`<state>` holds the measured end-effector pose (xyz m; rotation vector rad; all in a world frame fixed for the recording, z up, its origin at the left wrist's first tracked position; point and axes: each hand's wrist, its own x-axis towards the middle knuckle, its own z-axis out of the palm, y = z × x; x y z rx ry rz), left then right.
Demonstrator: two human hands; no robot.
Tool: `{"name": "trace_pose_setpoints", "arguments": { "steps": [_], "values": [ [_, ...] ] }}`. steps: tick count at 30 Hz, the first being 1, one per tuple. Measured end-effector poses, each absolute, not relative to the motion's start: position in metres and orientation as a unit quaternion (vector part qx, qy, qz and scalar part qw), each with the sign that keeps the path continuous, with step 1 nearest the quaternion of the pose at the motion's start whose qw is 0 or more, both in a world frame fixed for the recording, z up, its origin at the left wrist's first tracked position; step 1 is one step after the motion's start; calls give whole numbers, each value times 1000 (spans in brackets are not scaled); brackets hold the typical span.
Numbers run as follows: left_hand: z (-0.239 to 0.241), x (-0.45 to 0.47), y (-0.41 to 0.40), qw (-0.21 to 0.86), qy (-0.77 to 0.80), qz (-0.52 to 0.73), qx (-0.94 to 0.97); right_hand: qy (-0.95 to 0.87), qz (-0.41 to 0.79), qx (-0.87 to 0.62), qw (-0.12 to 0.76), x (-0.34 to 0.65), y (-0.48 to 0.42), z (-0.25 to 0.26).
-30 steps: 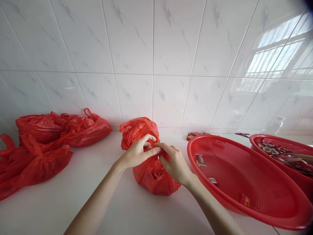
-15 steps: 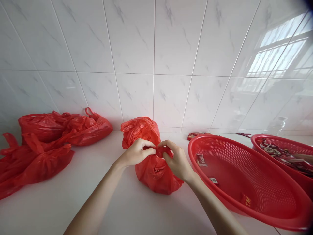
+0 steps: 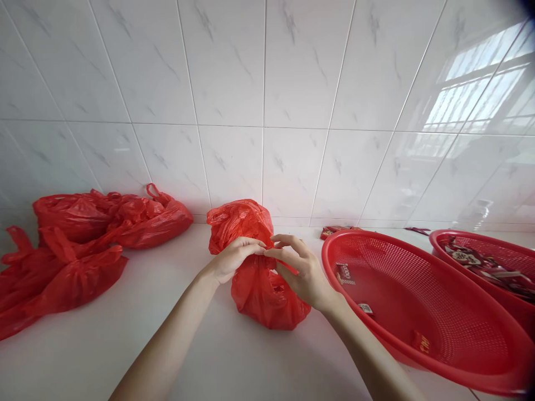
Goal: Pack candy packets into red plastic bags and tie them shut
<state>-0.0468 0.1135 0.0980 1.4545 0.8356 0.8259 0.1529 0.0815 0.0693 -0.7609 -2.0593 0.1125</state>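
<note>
A filled red plastic bag sits on the white countertop in front of me, its top gathered at the neck. My left hand pinches the gathered plastic between thumb and fingers. From the right, my right hand meets it at the neck, index and middle fingers stretched toward the left fingertips and the thumb lower on the plastic. The exact grip of its fingertips is partly hidden. Right behind the neck is crumpled red plastic; whether it belongs to the same bag cannot be made out.
Several tied red bags lie at the left by the tiled wall. To the right stands a large red basket with a few small packets inside. A second red basket beyond it holds many wrapped packets.
My right fingers have straightened and moved slightly up and left to the left fingertips. The plastic loop between the hands has been drawn in. A hand at the far right basket is gone from view.
</note>
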Motion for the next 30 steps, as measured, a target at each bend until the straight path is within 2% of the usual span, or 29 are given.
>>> {"name": "trace_pose_setpoints", "arguments": {
  "steps": [4, 9, 14, 23, 30],
  "values": [
    [100, -45, 113, 560, 328, 359, 671, -804, 110, -325, 485, 152, 80, 72],
    [93, -57, 128, 515, 381, 409, 650, -752, 197, -348, 525, 155, 76, 83],
    [87, -70, 138, 522, 374, 379, 667, -755, 230, -369, 491, 162, 79, 87],
    [99, -62, 123, 544, 332, 238, 733, -773, 231, -348, 479, 159, 77, 87],
    [95, -68, 129, 548, 350, 318, 690, -790, 239, -326, 461, 163, 75, 87]
  ]
}}
